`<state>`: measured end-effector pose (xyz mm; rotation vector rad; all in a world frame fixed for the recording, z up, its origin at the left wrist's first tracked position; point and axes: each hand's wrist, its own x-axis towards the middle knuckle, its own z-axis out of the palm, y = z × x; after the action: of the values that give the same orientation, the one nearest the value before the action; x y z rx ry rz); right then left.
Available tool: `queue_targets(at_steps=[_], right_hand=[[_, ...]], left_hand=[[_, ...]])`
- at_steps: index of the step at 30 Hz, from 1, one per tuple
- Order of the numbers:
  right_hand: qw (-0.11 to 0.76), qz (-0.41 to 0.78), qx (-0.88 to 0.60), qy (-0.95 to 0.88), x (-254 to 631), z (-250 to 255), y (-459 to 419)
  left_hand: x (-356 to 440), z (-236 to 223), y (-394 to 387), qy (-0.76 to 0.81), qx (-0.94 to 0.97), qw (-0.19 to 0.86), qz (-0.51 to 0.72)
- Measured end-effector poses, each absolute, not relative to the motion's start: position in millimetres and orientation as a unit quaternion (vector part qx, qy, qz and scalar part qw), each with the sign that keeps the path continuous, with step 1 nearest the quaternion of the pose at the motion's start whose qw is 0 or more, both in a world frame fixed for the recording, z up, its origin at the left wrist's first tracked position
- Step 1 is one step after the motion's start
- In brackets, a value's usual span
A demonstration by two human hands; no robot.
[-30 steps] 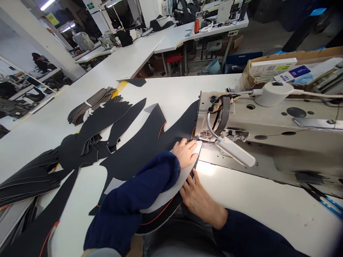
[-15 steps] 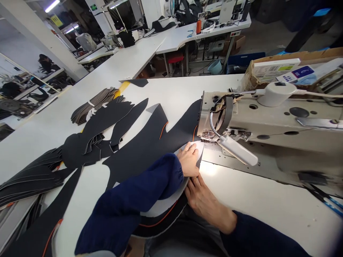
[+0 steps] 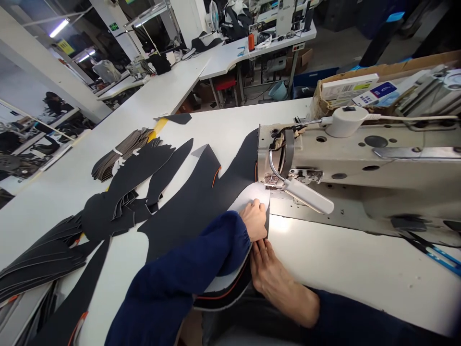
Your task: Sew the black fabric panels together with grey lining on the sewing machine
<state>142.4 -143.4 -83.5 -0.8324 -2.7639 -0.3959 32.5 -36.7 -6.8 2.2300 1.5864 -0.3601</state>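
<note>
My left hand (image 3: 254,221) rests on a light grey fabric piece (image 3: 248,193), its fingers curled and gripping it. That piece lies on a large dark fabric panel (image 3: 187,211), and its upper end reaches the presser foot of a sewing machine (image 3: 271,180). Just below, my right hand (image 3: 273,278) lies with fingers stretched flat along the fabric's right edge, touching it; its thumb is mostly hidden. A curved dark part with an orange cord (image 3: 226,293) hangs toward my lap under my left sleeve. Another orange cord (image 3: 216,177) shows at a notch of the panel.
Stacks of dark cut pieces (image 3: 46,250) and a tied grey-brown bundle (image 3: 120,153) lie to the left. A white lamp (image 3: 309,196) hangs by the needle area. Blue-handled scissors (image 3: 437,254) lie at right. A cardboard box (image 3: 317,98) stands behind the machine.
My left hand's fingers have drawn in from spread to curled, sliding slightly back from the presser foot. More of the grey piece shows. My right hand stays at the edge; the view has shifted slightly.
</note>
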Motion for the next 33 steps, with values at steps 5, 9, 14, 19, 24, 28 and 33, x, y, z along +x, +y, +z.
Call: queue_targets(at_steps=[5, 9, 14, 19, 24, 28, 33], right_hand=[[0.024, -0.153, -0.267, -0.951, 146.8, -68.1, -123.8], [0.041, -0.144, -0.279, -0.948, 148.1, -67.4, -116.1], [0.077, -0.130, -0.275, -0.950, 141.1, -73.7, -134.4], [0.068, -0.137, -0.296, -0.943, 137.5, -84.6, -134.7], [0.050, -0.141, -0.292, -0.945, 140.0, -84.2, -114.7], [0.035, -0.155, -0.305, -0.939, 133.8, -74.3, -116.2], [0.088, -0.146, -0.288, -0.942, 124.5, -73.0, -129.3]], left_hand=[[32.5, -5.8, -43.1, 0.551, 0.795, 0.207, -0.145], [32.9, -12.6, -39.9, 0.544, 0.807, 0.185, -0.139], [38.9, -18.5, -21.7, 0.533, 0.821, 0.159, -0.128], [36.7, -12.2, -27.7, 0.549, 0.804, 0.192, -0.126], [26.9, -10.8, -47.1, 0.540, 0.802, 0.214, -0.140], [25.3, -19.3, -35.8, 0.538, 0.811, 0.184, -0.138], [24.2, -23.5, -18.8, 0.526, 0.830, 0.156, -0.104]])
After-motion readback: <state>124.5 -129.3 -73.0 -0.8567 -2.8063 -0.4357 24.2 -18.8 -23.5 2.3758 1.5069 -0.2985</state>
